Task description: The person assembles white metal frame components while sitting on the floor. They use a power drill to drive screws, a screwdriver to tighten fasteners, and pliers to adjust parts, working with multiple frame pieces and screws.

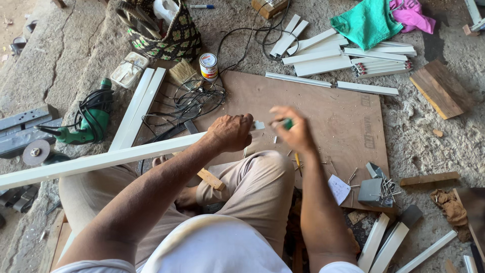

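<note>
Head view: red-banded tin (208, 66) beyond both hands (231, 132).

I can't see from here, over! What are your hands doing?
Left hand gripping long white strip at its end. Right hand, blurred, pinching small green thing. Loose nails on brown board beside them.
</note>
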Action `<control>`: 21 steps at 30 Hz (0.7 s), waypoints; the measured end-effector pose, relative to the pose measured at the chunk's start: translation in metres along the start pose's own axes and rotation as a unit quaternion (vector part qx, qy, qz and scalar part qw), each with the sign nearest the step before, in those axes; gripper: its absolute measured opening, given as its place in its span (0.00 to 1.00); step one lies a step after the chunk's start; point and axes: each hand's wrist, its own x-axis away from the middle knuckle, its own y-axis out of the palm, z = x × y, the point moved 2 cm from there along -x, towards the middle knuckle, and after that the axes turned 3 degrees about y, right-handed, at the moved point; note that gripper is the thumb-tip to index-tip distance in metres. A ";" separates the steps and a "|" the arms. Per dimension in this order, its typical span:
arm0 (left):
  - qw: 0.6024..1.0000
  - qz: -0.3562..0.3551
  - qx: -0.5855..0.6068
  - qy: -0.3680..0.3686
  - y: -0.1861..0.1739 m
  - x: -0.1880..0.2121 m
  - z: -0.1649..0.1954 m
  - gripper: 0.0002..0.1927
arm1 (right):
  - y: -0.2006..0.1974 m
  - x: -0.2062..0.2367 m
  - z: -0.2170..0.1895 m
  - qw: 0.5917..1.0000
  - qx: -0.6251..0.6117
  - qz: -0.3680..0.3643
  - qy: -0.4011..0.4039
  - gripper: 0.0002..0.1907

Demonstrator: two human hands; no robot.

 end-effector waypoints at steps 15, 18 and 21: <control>0.998 0.018 0.036 -0.040 -0.010 0.012 0.007 0.20 | -0.072 0.006 -0.237 0.891 -0.265 0.035 -0.367 0.12; 0.998 0.030 0.044 -0.030 -0.014 0.016 0.010 0.20 | -0.062 -0.002 -0.243 0.885 -0.279 0.015 -0.372 0.11; 0.997 0.041 0.065 -0.022 -0.017 0.020 0.012 0.22 | -0.054 -0.009 -0.244 0.883 -0.275 0.006 -0.381 0.11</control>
